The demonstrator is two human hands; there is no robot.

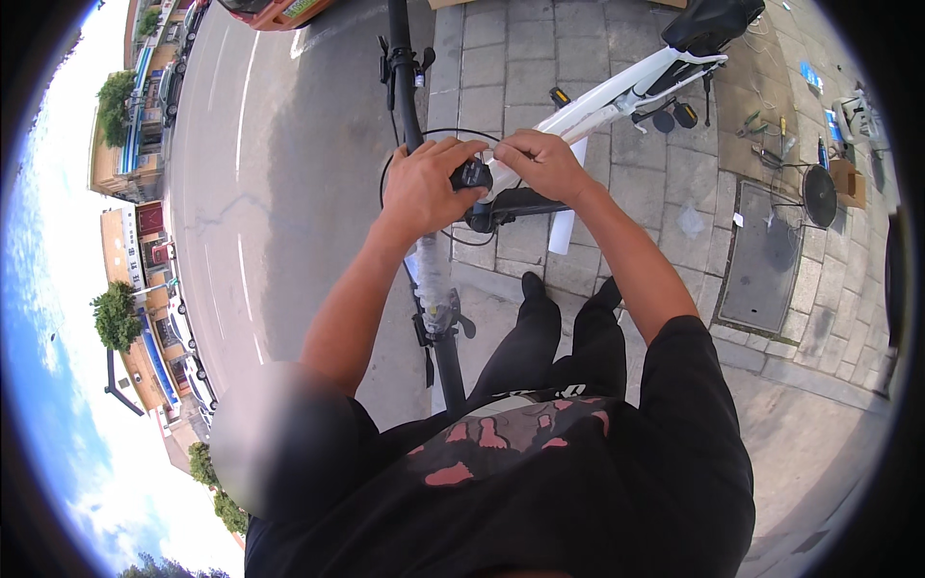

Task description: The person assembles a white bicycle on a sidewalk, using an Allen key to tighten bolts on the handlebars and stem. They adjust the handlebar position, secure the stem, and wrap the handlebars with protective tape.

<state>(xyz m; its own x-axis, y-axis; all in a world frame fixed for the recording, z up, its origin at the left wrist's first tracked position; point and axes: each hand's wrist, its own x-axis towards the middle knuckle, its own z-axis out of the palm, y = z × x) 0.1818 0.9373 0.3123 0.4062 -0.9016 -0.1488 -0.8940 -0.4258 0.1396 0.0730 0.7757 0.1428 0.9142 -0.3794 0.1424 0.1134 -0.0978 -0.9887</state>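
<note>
A bicycle with a white frame (607,96) stands in front of me, its black handlebar (405,91) running across the left of its front end. My left hand (419,188) lies over the middle of the bar, thumb and fingers closed around a small black part (471,175) there. Just beside it, at the front of the frame, my right hand (541,164) is pinched; what sits between its fingertips is too small to make out. A thin black cable (453,130) loops past both hands. Clear wrapping (436,275) covers a section nearer my body.
The black saddle (713,24) is at the far right. On the paving lie several hand tools (756,125) and a metal cover plate (759,255). A round black stool (819,197) stands by a cardboard box (848,183). An orange-red vehicle (284,12) is at the top, beside the road.
</note>
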